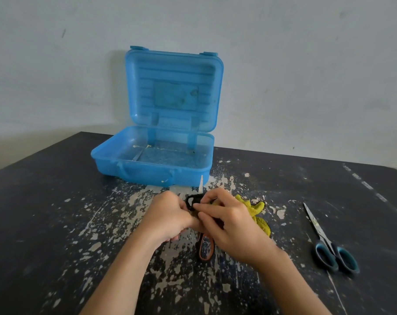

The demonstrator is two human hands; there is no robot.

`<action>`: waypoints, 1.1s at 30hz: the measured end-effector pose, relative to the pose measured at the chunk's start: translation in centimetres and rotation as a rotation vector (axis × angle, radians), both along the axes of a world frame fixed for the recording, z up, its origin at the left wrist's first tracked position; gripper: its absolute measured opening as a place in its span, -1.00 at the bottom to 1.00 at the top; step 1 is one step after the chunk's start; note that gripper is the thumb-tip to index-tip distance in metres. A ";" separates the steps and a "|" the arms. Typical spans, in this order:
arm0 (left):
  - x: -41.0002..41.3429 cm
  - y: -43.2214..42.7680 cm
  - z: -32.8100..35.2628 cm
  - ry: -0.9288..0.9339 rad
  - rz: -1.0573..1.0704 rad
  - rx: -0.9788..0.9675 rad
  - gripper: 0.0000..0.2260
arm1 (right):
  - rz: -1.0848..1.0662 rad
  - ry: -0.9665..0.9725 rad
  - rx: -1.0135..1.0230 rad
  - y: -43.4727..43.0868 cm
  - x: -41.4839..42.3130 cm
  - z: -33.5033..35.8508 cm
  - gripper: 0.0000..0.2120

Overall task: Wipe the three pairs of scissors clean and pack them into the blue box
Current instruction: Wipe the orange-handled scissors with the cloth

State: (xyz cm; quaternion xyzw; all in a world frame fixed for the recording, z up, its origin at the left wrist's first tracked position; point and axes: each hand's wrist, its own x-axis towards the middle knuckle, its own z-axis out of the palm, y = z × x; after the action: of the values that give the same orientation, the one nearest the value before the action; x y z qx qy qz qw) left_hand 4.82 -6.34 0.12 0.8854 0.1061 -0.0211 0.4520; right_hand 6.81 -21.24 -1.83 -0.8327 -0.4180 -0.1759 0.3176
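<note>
The blue box (115, 155) stands open at the back of the table, its lid upright against the wall. In front of it my left hand (170, 214) grips a pair of black-handled scissors (193, 199). My right hand (231, 223) holds a yellow-green cloth (255, 211) and pinches it against the black handle. A pale blade tip (201, 184) pokes out past my fingers toward the box; whose blade it is stays hidden. An orange-handled pair (207, 248) lies on the table under my hands. A teal-handled pair (331, 248) lies to the right, blades closed.
The dark table (56, 223) has worn, flaking paint in pale patches. The box's bottom holds only some crumbs and scuffs. A grey wall runs close behind the box. The table's left edge slants away at the far left.
</note>
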 end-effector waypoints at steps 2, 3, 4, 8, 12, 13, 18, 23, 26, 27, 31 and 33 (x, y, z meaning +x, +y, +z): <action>-0.2 -0.2 0.1 -0.011 -0.027 0.063 -0.74 | -0.001 0.003 -0.009 -0.2 0.1 -0.1 -0.77; -0.3 -0.4 0.2 -0.022 -0.044 0.086 -0.73 | -0.012 0.000 -0.007 -0.2 0.2 -0.1 -0.78; -0.3 -0.5 0.3 -0.031 -0.061 0.103 -0.71 | -0.025 -0.009 -0.009 -0.2 0.3 -0.2 -0.78; -0.4 -0.7 0.4 -0.068 -0.077 0.169 -0.68 | -0.109 -0.016 -0.016 0.4 0.2 -0.2 -0.76; -0.8 -1.2 0.7 -0.070 -0.151 0.269 -0.59 | -0.242 -0.053 0.010 0.2 1.0 0.5 -0.79; -0.9 -1.4 0.7 -0.066 -0.175 0.280 -0.55 | -0.280 -0.060 0.017 -0.2 1.5 0.6 -0.82; -1.0 -1.8 0.4 -0.058 -0.243 0.269 -0.53 | -0.468 0.014 0.048 -2.0 4.1 -0.1 -0.81; -0.9 -1.4 0.6 -0.008 -0.217 0.203 -0.56 | -0.598 0.111 0.322 -3.1 3.6 1.4 -0.81; -0.8 -1.3 0.7 0.014 -0.159 0.186 -0.49 | -0.350 0.144 0.231 -2.1 1.4 2.9 -0.83; -0.9 -1.4 0.8 0.024 -0.148 0.198 -0.51 | -0.261 0.164 0.119 -1.4 0.6 3.0 -0.83; -0.9 -1.5 0.9 0.015 -0.144 0.298 -0.62 | -0.134 0.077 -0.158 0.4 -0.5 1.8 -0.82; -1.0 -1.6 0.9 0.002 -0.146 0.325 -0.63 | -0.176 0.052 -0.195 0.6 -0.2 1.9 -0.81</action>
State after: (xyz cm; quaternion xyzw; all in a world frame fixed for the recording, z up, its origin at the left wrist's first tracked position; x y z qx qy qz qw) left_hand 3.85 -7.93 1.03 0.9521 0.0437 -0.0373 0.3003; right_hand 6.60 -20.67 0.03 -0.8973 -0.3503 -0.1400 0.2293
